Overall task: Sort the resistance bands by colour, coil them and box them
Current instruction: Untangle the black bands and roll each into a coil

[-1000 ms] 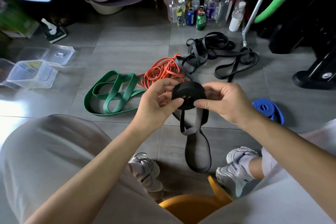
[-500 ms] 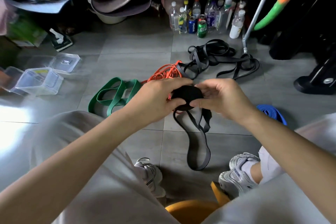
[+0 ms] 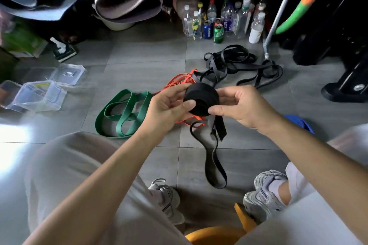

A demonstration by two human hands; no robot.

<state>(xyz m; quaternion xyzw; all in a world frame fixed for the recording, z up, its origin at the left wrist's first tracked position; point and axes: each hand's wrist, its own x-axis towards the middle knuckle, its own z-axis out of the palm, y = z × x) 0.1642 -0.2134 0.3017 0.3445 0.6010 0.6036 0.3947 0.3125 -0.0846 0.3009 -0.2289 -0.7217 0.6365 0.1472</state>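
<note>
Tiled floor (image 3: 139,69), both hands gripping black coil (image 3: 201,95)

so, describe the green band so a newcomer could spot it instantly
On the grey floor, look left of the left hand. The green band lies there in flat loops, beside the orange bands; it is the only green one, and wider.

Two hands (image 3: 167,105) (image 3: 245,107), two shoes (image 3: 169,201) (image 3: 264,193), one green band (image 3: 123,113)
</note>
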